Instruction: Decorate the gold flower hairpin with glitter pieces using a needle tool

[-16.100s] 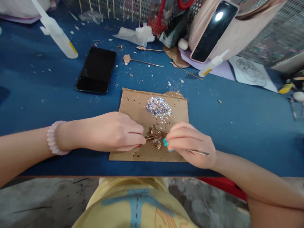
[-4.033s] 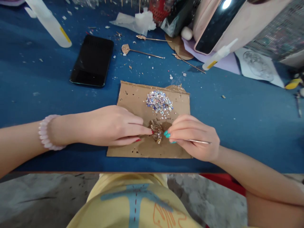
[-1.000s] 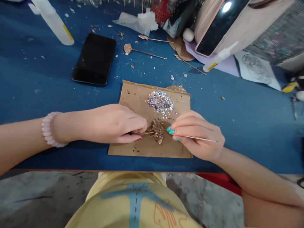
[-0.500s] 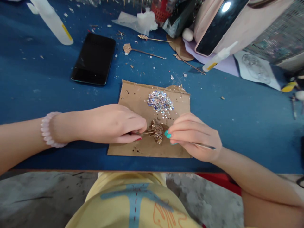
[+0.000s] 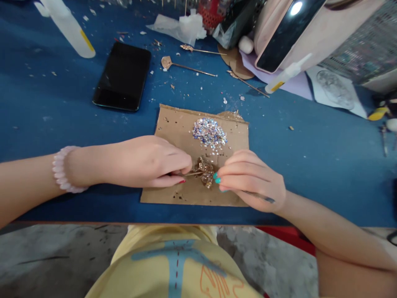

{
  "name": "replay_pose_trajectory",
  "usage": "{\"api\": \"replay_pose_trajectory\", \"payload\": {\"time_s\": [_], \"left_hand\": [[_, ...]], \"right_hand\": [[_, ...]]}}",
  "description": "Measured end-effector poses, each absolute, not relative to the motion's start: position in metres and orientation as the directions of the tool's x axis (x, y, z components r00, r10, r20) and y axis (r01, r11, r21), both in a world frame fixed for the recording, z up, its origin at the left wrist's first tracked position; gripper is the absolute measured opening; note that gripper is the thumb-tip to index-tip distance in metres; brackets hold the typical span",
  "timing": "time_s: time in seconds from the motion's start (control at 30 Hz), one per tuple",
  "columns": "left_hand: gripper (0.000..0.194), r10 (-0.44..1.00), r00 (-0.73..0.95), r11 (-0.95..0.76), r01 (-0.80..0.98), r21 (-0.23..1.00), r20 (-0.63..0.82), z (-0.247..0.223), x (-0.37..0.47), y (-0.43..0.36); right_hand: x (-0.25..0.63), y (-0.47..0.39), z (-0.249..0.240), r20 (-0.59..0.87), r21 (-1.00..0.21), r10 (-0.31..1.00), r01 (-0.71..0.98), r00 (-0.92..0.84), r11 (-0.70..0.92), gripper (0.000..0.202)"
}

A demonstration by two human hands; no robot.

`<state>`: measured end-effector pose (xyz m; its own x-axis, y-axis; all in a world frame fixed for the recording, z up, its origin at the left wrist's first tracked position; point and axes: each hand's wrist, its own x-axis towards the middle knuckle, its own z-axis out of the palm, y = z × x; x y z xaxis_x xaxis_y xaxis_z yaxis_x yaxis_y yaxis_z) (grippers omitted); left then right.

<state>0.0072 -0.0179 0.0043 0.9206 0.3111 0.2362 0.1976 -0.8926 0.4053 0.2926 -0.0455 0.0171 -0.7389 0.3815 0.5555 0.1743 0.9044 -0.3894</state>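
My left hand (image 5: 155,162) pinches the thin stem of a gold ornament (image 5: 205,170), whose openwork head lies over a cardboard sheet (image 5: 173,128). Close to the right side of that head are the turquoise-nailed fingertips of my right hand (image 5: 252,178). That hand is closed round a slim metal tool (image 5: 263,197), its rear end sticking out below the knuckles; the tip is hidden by the fingers. Above the ornament, on the cardboard, sits a pile of shiny blue and silver sequins (image 5: 209,132).
A black phone (image 5: 124,76) lies at the upper left, near a white bottle (image 5: 72,33). Gold-headed sticks (image 5: 194,70) lie beyond the cardboard. At the upper right are a small bottle (image 5: 287,74), a pink case (image 5: 335,25) and a printed paper (image 5: 335,89).
My right hand has moved slightly left, closer to the ornament's head, and the tool has shifted left with it. My left hand has hardly moved.
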Motion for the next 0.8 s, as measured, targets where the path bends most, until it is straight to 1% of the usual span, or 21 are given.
{"api": "replay_pose_trajectory", "payload": {"time_s": [0.07, 0.1, 0.13, 0.2, 0.27, 0.3, 0.33, 0.37, 0.43, 0.47, 0.5, 0.57, 0.63, 0.73, 0.8], "left_hand": [[0.016, 0.311, 0.92, -0.894, 0.198, 0.402, 0.238, 0.004, 0.007, -0.018], [0.016, 0.31, 0.92, -0.895, 0.199, 0.399, 0.238, 0.003, 0.007, -0.018], [0.016, 0.309, 0.921, -0.896, 0.199, 0.396, 0.238, 0.003, 0.007, -0.018], [0.017, 0.307, 0.922, -0.897, 0.199, 0.394, 0.235, 0.003, 0.007, -0.018], [0.017, 0.306, 0.922, -0.896, 0.195, 0.399, 0.236, 0.003, 0.007, -0.018], [0.017, 0.307, 0.921, -0.895, 0.195, 0.401, 0.238, 0.003, 0.007, -0.018], [0.016, 0.309, 0.92, -0.895, 0.195, 0.402, 0.241, 0.002, 0.007, -0.018], [0.016, 0.31, 0.919, -0.895, 0.197, 0.401, 0.241, 0.002, 0.007, -0.018], [0.016, 0.312, 0.92, -0.896, 0.202, 0.395, 0.239, 0.002, 0.007, -0.018], [0.016, 0.314, 0.919, -0.897, 0.205, 0.392, 0.238, 0.002, 0.007, -0.018], [0.016, 0.314, 0.919, -0.898, 0.207, 0.389, 0.237, 0.002, 0.007, -0.018], [0.016, 0.317, 0.919, -0.898, 0.21, 0.387, 0.235, 0.002, 0.007, -0.018], [0.016, 0.317, 0.919, -0.896, 0.21, 0.391, 0.235, 0.003, 0.007, -0.018], [0.016, 0.317, 0.918, -0.896, 0.208, 0.392, 0.237, 0.004, 0.007, -0.018], [0.016, 0.316, 0.918, -0.897, 0.207, 0.389, 0.239, 0.004, 0.007, -0.018]], "right_hand": [[0.292, -0.045, 0.019, 0.573, -0.397, 0.393, 0.176, -0.719, 0.901, 0.006], [0.293, -0.045, 0.019, 0.573, -0.422, 0.426, 0.193, -0.701, 0.886, 0.005], [0.293, -0.045, 0.02, 0.577, -0.453, 0.464, 0.21, -0.672, 0.867, 0.006], [0.294, -0.045, 0.02, 0.543, -0.562, 0.584, 0.256, -0.603, 0.787, 0.011], [0.294, -0.045, 0.018, 0.62, -0.624, 0.62, 0.177, -0.48, 0.761, 0.025], [0.295, -0.044, 0.017, 0.617, -0.666, 0.659, 0.159, -0.431, 0.729, 0.028], [0.295, -0.044, 0.015, 0.602, -0.708, 0.692, 0.134, -0.398, 0.693, 0.028], [0.296, -0.043, 0.014, 0.567, -0.763, 0.738, 0.106, -0.366, 0.638, 0.024], [0.297, -0.041, 0.012, 0.442, -0.875, 0.829, 0.038, -0.344, 0.482, 0.013], [0.297, -0.04, 0.013, 0.374, -0.917, 0.858, -0.003, -0.352, 0.398, 0.014], [0.297, -0.04, 0.013, 0.311, -0.945, 0.873, -0.028, -0.377, 0.325, 0.016], [0.297, -0.039, 0.015, 0.245, -0.967, 0.87, -0.039, -0.427, 0.253, 0.014], [0.296, -0.039, 0.016, 0.237, -0.966, 0.848, -0.025, -0.474, 0.257, 0.016], [0.295, -0.038, 0.013, 0.265, -0.955, 0.794, -0.037, -0.546, 0.293, 0.01], [0.295, -0.037, 0.009, 0.295, -0.946, 0.775, -0.055, -0.559, 0.32, 0.017]]}}
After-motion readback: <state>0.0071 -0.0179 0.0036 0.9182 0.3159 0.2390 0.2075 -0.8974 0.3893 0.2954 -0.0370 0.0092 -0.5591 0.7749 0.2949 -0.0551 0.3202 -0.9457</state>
